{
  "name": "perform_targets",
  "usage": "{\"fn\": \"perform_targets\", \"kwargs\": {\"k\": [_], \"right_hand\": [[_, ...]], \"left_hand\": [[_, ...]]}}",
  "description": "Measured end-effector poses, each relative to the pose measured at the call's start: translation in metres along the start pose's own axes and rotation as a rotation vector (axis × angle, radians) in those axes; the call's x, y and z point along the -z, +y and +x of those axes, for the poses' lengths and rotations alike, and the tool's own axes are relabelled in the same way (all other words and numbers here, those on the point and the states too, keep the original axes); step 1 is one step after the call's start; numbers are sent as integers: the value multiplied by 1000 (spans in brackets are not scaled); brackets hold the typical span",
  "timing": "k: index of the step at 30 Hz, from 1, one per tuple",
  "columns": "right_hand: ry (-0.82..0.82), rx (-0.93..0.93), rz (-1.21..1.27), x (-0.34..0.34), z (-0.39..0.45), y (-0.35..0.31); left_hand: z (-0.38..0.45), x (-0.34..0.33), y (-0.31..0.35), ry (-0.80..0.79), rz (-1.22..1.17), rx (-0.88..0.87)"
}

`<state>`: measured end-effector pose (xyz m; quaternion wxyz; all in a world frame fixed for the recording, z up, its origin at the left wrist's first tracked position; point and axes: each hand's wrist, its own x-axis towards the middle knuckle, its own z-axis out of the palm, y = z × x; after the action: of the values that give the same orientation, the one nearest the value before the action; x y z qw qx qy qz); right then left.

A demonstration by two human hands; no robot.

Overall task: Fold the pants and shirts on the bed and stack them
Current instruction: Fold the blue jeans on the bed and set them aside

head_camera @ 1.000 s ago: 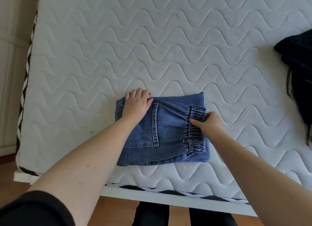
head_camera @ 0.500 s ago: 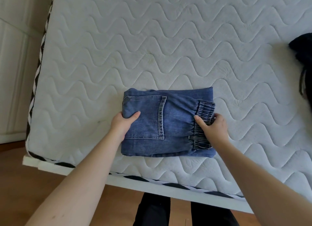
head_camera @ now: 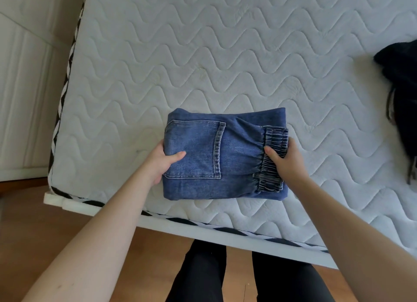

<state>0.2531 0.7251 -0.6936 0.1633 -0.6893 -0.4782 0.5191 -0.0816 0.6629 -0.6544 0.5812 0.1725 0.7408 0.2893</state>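
A pair of blue jeans (head_camera: 234, 157), folded into a compact rectangle with a back pocket on top, lies near the front edge of the white quilted mattress (head_camera: 203, 53). My left hand (head_camera: 160, 160) grips the bundle's left edge, thumb on top and fingers tucked underneath. My right hand (head_camera: 286, 160) holds the right edge at the gathered elastic waistband, thumb on top. A dark garment (head_camera: 401, 94) lies crumpled at the mattress's right edge, partly out of view.
The mattress has a black-and-white striped border (head_camera: 65, 80) and sits on a white frame (head_camera: 203, 229). A white panelled cabinet (head_camera: 24, 87) stands to the left. Wooden floor (head_camera: 45, 229) and my dark-trousered legs (head_camera: 243, 277) lie below.
My left hand moved from pressing the top of the jeans to gripping their left edge. My right hand shifted to grasp the waistband side. The view has drifted left.
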Motion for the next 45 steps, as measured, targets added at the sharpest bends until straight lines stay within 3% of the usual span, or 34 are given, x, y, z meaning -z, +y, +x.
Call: {"fn": "perform_targets", "kwargs": {"k": [6, 14, 21, 27, 33, 45], "right_hand": [[47, 54, 75, 86, -51, -15], [126, 232, 23, 224, -154, -60], [147, 206, 268, 298, -236, -68], [218, 170, 433, 319, -293, -56], [313, 143, 543, 303, -348, -45], [632, 139, 552, 277, -475, -8]], "left_hand": [[-65, -38, 34, -31, -73, -113], [-176, -96, 104, -236, -65, -124], [-259, -131, 144, -349, -37, -151], [-299, -143, 147, -475, -71, -204], [-325, -145, 141, -494, -10, -340], [-385, -149, 108, -594, 77, -510]]}}
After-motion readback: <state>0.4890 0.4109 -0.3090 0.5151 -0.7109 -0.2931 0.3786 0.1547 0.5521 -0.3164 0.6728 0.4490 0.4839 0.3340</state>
